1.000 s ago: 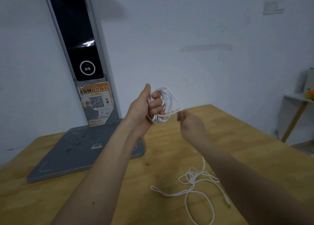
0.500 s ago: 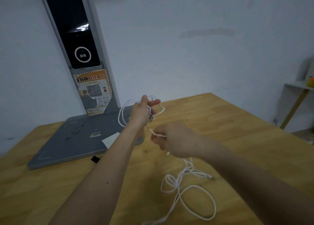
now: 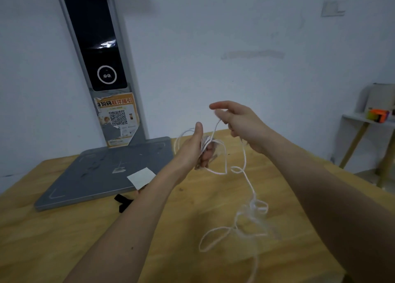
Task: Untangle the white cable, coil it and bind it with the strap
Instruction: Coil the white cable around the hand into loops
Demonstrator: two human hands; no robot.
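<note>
My left hand (image 3: 195,150) is held out over the wooden table (image 3: 64,229), closed around several loops of the white cable (image 3: 248,180). My right hand (image 3: 237,122) is raised higher and to the right, pinching a strand that runs up from the coil. From there the cable drops in a loose line to a tangled, blurred heap (image 3: 252,216) on the table near my right forearm. A black strap (image 3: 123,201) lies on the table by my left forearm, partly hidden by it.
A grey flat base (image 3: 96,175) with a tall upright post (image 3: 96,47) carrying a dark screen and an orange QR poster stands at the back left. A white card (image 3: 141,177) rests on its corner. A small side table (image 3: 367,120) stands at the far right.
My right hand has risen from below the coil to above and right of it, drawing the strand up. The loose cable on the table shifted and lifted with it.
</note>
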